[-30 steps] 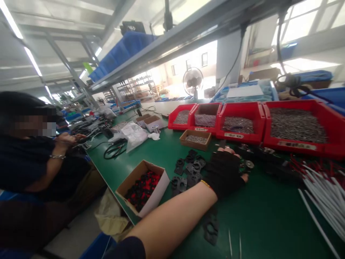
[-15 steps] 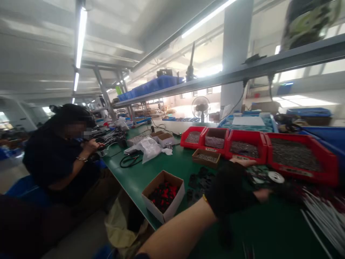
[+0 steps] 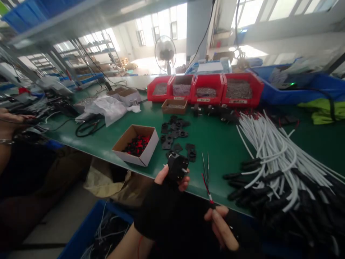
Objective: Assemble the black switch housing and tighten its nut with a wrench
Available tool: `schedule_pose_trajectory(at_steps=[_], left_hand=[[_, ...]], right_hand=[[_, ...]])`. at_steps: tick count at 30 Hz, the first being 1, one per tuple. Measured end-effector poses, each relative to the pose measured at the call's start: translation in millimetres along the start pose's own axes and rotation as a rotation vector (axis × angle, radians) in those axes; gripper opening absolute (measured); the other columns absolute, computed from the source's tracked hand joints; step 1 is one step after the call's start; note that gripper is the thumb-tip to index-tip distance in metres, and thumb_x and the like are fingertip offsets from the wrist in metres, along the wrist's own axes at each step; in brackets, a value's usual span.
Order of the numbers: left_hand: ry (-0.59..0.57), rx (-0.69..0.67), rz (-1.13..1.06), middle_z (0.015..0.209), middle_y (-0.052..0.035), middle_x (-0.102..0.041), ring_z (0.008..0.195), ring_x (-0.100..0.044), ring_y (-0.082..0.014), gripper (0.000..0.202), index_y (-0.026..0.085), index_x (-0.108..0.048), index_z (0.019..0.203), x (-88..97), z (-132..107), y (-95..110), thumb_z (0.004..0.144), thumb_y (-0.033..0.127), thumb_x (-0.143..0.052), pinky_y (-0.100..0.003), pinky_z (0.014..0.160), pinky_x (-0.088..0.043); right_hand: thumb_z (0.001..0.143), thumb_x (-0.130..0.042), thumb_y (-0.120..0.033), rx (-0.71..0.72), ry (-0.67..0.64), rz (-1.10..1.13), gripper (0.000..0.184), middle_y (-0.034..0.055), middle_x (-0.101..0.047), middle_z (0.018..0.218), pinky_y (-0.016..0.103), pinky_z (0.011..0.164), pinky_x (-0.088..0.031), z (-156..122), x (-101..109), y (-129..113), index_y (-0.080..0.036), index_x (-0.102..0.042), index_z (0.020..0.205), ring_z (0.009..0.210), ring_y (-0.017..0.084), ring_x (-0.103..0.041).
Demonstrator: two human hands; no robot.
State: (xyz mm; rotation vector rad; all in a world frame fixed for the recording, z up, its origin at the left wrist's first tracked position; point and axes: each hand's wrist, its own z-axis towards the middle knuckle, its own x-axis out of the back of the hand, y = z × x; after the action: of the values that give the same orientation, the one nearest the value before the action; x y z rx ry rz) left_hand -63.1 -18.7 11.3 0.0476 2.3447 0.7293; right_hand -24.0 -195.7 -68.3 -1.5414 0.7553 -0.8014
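Note:
My left hand [image 3: 161, 199], in a black fingerless glove, grips a black plug housing [image 3: 178, 167] with metal pins on its face. The plug is up over the table's front edge, its pins turned towards the right. My right hand [image 3: 222, 223] pinches a cable end between thumb and fingers. From it thin red and dark wires [image 3: 207, 183] stick up, with bare-looking tips. The two hands are apart, and plug and wires do not touch. Flat black plastic parts [image 3: 175, 133] lie on the green table just beyond the plug.
A cardboard box [image 3: 153, 149] of small red and black pieces stands left. Red bins [image 3: 207, 90] of metal parts line the back, a small brown box [image 3: 175, 107] before them. White cables [image 3: 269, 144] with black ends pile up right. A co-worker's hand [image 3: 10, 120] is far left.
The view has swung right and down. My left hand, stretched out near the red bins before, is now drawn back with the plug housing in it. My right hand has come into clear view with the cable.

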Motion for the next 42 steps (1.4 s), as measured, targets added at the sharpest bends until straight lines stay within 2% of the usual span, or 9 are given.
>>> schedule_pose_trajectory(at_steps=[2,5,10,15,22,27,32,38,42], left_hand=[[0.005,0.164,-0.054,0.077,-0.0119,-0.073,0.061,-0.067,-0.0135,0.048,0.003,-0.076,0.095,11.3,-4.5,-2.0,0.109,0.037,-0.044,-0.021,0.061,-0.059],[-0.153,0.288,-0.159,0.065,-0.0086,-0.064,0.056,-0.061,-0.0110,0.060,-0.003,-0.073,0.099,31.2,-5.3,-5.8,0.109,0.046,-0.041,-0.018,0.057,-0.055],[-0.288,0.222,-0.308,0.079,-0.0141,-0.067,0.052,-0.054,-0.0064,0.061,-0.006,-0.070,0.095,49.1,-5.2,-12.3,0.109,0.041,-0.033,-0.017,0.049,-0.047],[-0.282,0.234,-0.340,0.080,-0.0119,-0.065,0.053,-0.054,-0.0065,0.056,-0.005,-0.069,0.096,50.1,-8.5,-15.7,0.106,0.039,-0.036,-0.017,0.051,-0.048],[-0.421,0.165,-0.246,0.085,-0.0111,-0.066,0.061,-0.055,-0.0078,0.039,-0.006,-0.072,0.100,56.9,-6.3,-24.7,0.093,0.031,-0.062,-0.018,0.058,-0.050],[-0.493,0.110,-0.066,0.072,-0.0058,-0.060,0.064,-0.056,-0.0115,0.040,-0.001,-0.077,0.097,58.6,-8.4,-26.3,0.093,0.036,-0.064,-0.021,0.066,-0.053],[-0.431,0.056,0.135,0.072,-0.0060,-0.062,0.069,-0.059,-0.0153,0.038,0.006,-0.081,0.095,56.5,-13.8,-24.5,0.087,0.042,-0.071,-0.025,0.072,-0.054],[-0.340,-0.191,0.356,0.088,-0.0066,-0.072,0.066,-0.054,-0.0129,0.050,0.015,-0.081,0.091,54.1,-9.4,-28.5,0.079,0.064,-0.080,-0.023,0.066,-0.047],[-0.262,-0.165,0.363,0.085,-0.0050,-0.072,0.067,-0.055,-0.0131,0.053,0.017,-0.080,0.092,56.3,-7.8,-34.3,0.072,0.066,-0.085,-0.023,0.068,-0.048]], right_hand=[[0.104,-0.055,-0.064,-0.038,-0.016,0.003,0.050,-0.0019,-0.043,0.046,0.026,0.040,-0.032,-7.1,-1.9,2.3,-0.022,-0.074,0.085,0.038,0.016,-0.041],[0.104,-0.056,-0.062,-0.072,-0.043,-0.005,0.049,-0.0019,-0.042,0.047,0.026,0.040,-0.027,-16.1,-4.7,1.8,-0.022,-0.074,0.082,0.038,0.015,-0.039],[0.102,-0.060,-0.059,-0.092,-0.033,-0.018,0.046,-0.0021,-0.039,0.049,0.026,0.039,-0.024,-25.8,-5.7,-10.1,-0.022,-0.071,0.076,0.040,0.015,-0.039],[0.102,-0.062,-0.049,0.084,0.061,-0.109,0.041,0.0020,-0.058,0.062,0.026,0.049,-0.044,-28.9,-6.6,-25.8,-0.023,-0.065,0.070,0.055,0.019,-0.057],[0.102,-0.057,-0.021,0.216,0.061,-0.146,0.034,-0.0028,-0.063,0.062,0.017,0.052,-0.049,-26.1,-10.1,-43.3,-0.021,-0.066,0.070,0.055,0.014,-0.062],[0.101,-0.057,-0.017,0.299,0.040,-0.191,0.032,-0.0068,-0.063,0.062,0.014,0.050,-0.047,-24.2,-10.3,-49.2,-0.022,-0.064,0.071,0.053,0.010,-0.061],[0.106,-0.052,-0.023,0.242,-0.010,-0.261,0.035,-0.0049,-0.061,0.062,0.020,0.050,-0.045,-28.5,-5.6,-39.4,-0.021,-0.066,0.074,0.053,0.011,-0.062],[0.106,-0.052,-0.021,0.342,-0.012,-0.423,0.033,-0.0046,-0.057,0.064,0.024,0.057,-0.043,-32.2,2.5,-30.5,-0.021,-0.062,0.074,0.055,0.011,-0.060],[0.104,-0.049,-0.017,0.386,-0.069,-0.489,0.034,-0.0046,-0.053,0.063,0.024,0.056,-0.039,-33.1,1.4,-31.5,-0.019,-0.057,0.072,0.056,0.009,-0.057]])
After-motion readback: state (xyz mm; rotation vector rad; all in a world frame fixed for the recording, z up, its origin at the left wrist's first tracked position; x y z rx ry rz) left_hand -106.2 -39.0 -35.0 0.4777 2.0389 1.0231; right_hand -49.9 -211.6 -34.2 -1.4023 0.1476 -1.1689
